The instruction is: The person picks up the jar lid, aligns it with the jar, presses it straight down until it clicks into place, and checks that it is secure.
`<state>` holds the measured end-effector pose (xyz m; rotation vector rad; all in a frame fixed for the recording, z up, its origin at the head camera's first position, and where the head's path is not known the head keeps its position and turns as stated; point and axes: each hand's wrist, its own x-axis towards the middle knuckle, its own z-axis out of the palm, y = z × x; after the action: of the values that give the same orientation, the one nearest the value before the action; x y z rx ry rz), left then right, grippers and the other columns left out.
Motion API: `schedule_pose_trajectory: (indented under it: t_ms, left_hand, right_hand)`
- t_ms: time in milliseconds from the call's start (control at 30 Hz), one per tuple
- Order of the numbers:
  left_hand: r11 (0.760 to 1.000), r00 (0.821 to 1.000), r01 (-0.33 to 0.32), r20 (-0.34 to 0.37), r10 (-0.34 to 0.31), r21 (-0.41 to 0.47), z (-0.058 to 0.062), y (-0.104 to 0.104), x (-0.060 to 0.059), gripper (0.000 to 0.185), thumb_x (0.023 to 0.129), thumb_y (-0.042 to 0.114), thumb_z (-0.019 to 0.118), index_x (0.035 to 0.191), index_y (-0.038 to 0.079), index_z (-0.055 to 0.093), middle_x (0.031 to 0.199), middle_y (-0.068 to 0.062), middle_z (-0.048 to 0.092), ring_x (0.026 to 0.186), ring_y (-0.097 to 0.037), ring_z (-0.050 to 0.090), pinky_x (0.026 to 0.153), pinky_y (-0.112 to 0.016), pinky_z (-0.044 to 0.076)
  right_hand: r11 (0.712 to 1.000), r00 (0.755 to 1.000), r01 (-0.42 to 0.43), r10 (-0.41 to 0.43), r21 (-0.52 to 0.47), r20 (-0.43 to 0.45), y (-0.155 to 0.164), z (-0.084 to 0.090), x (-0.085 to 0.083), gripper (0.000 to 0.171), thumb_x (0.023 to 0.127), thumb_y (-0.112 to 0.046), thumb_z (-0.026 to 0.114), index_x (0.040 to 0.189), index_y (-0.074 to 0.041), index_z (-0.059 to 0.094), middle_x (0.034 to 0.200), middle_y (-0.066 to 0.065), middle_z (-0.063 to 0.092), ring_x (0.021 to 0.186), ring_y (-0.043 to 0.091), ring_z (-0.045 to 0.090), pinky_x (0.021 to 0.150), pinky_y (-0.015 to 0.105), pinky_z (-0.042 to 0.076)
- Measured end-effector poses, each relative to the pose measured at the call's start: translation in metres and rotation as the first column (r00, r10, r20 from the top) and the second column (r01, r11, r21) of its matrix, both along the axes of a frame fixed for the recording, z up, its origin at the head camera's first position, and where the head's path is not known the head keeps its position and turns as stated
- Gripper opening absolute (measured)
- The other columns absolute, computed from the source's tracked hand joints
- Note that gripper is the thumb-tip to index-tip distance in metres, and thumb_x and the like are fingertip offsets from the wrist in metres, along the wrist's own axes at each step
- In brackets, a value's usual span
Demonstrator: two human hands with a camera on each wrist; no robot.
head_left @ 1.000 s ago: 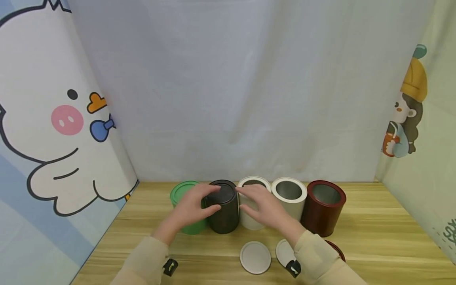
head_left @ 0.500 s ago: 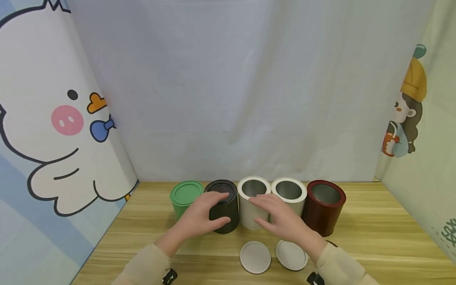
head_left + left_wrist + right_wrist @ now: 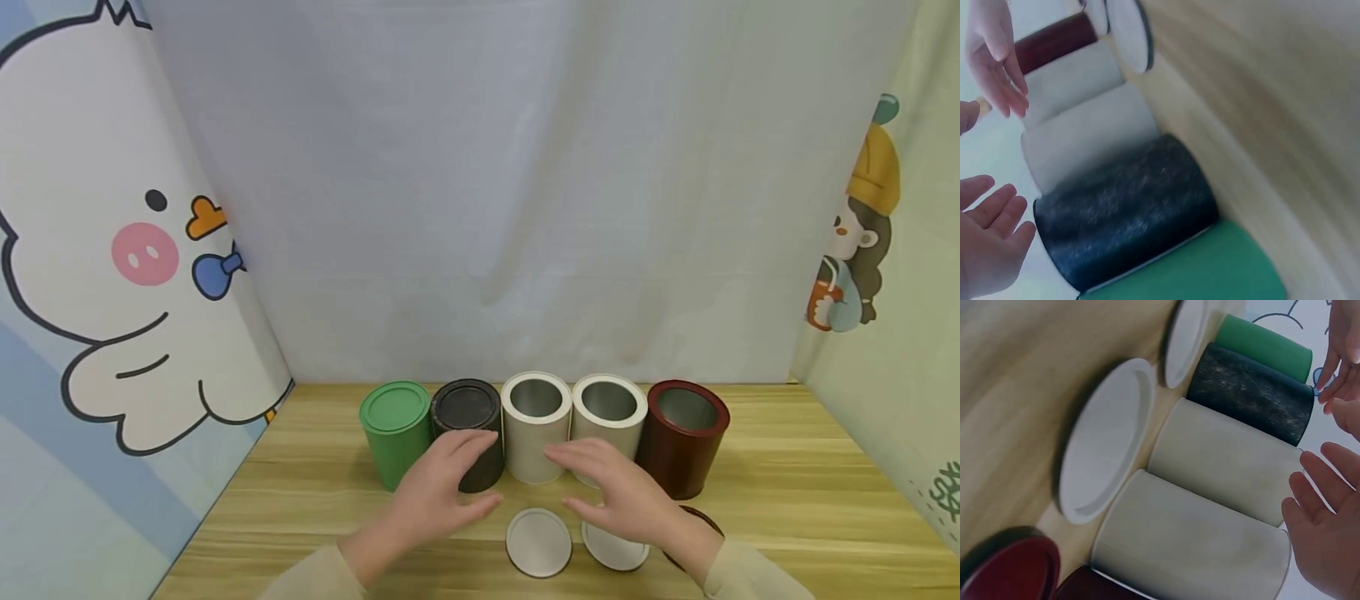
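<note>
- Black can [image 3: 468, 429], lid on, stands second from the left in the row at the table's [image 3: 787, 500] back, between the green can [image 3: 395, 429] and a white can [image 3: 535, 425]
- My left hand [image 3: 438, 496] hovers just in front of it, fingers relaxed, holding nothing
- My right hand [image 3: 626, 500] hovers loose and empty before the second white can [image 3: 609, 417], above two white lids [image 3: 538, 542]
- Red can [image 3: 684, 433] ends the row
</note>
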<state>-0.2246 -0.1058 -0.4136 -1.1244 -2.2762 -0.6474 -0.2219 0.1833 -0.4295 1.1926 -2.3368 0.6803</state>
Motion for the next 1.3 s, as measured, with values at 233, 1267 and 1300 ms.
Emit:
schedule_pose_trajectory:
  t_ms: [233, 1267, 1300]
  left_hand:
    - [0.997, 0.999, 0.019, 0.038, -0.017, -0.071, -0.017, 0.009, 0.014, 0.065, 0.074, 0.032, 0.086, 0.128, 0.002, 0.062, 0.124, -0.007, 0.062, 0.115, -0.023, 0.057, 0.096, -0.035, 0.05]
    - [0.97, 0.98, 0.025, 0.195, 0.023, -0.243, -0.08, 0.026, 0.006, 0.078, 0.069, 0.05, 0.084, 0.131, 0.008, 0.063, 0.131, -0.005, 0.061, 0.119, -0.022, 0.056, 0.094, -0.036, 0.051]
    - [0.967, 0.981, 0.025, 0.194, 0.025, -0.253, -0.081, 0.026, 0.006, 0.079, 0.069, 0.051, 0.084, 0.131, 0.008, 0.063, 0.131, -0.005, 0.061, 0.12, -0.022, 0.056, 0.094, -0.036, 0.051]
  right_hand:
    - [1.0, 1.0, 0.003, -0.003, 0.027, 0.013, 0.007, -0.014, 0.008, 0.063, 0.075, -0.013, 0.086, 0.133, -0.007, 0.062, 0.127, 0.004, 0.064, 0.114, 0.025, 0.057, 0.091, 0.045, 0.051]
    - [0.973, 0.981, 0.004, -0.049, 0.232, 0.188, 0.011, -0.052, 0.012, 0.074, 0.076, -0.039, 0.084, 0.138, -0.007, 0.058, 0.135, 0.005, 0.057, 0.119, 0.023, 0.054, 0.091, 0.039, 0.052]
    - [0.972, 0.98, 0.001, -0.048, 0.235, 0.194, 0.011, -0.053, 0.012, 0.074, 0.076, -0.04, 0.084, 0.138, -0.007, 0.058, 0.136, 0.005, 0.057, 0.12, 0.023, 0.054, 0.091, 0.039, 0.052]
